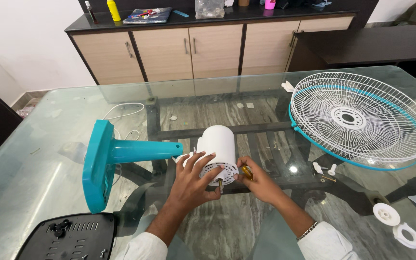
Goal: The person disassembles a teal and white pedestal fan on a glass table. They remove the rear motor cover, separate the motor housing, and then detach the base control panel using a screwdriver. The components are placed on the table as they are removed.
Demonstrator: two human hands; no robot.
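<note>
A table fan lies on its side on the glass table [49, 159]. Its teal base and stand [107, 159] point left, and its white motor housing [217, 144] faces me, with a short shaft at the front. My left hand [193, 180] grips the front face of the housing with spread fingers. My right hand [256, 180] touches the housing's right edge and holds a small yellow-handled tool [246, 172], apparently a screwdriver. The tool's tip is hidden.
A white wire fan guard with a teal rim [359, 120] lies at the right. Small white plastic parts [386, 214] and screws [326, 171] sit near it. A black vented cover [68, 236] lies at the near left. Wooden cabinets [208, 48] stand behind the table.
</note>
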